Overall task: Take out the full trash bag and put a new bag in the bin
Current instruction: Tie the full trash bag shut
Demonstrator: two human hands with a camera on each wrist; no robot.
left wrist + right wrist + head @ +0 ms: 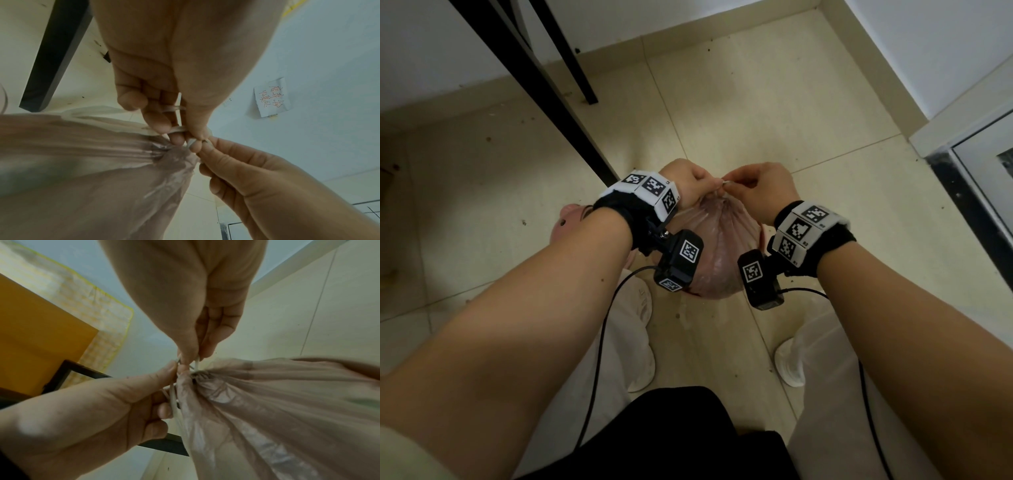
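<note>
Hands together over tied-up neck of pink trash bag (717,240), above tile floor (774,113). Left hand (690,183) curled, thumb and fingers pinching thin white drawstring (174,108) at bag's gathered top; string looped round fingers in left wrist view. Right hand (760,190) curled too, thumb and forefinger pinching same drawstring just beside left fingertips, touching them. Bag bulging, translucent, neck bunched tight, hanging or resting low between the two forearms; cannot tell whether bottom touches floor. Pink bin (566,219) partly hidden behind left wrist, just left of bag. Black table leg (534,78) slanting across upper left. White shoes (789,363) on floor below bag. Handwritten note (271,97) stuck on wall in left wrist view.
</note>
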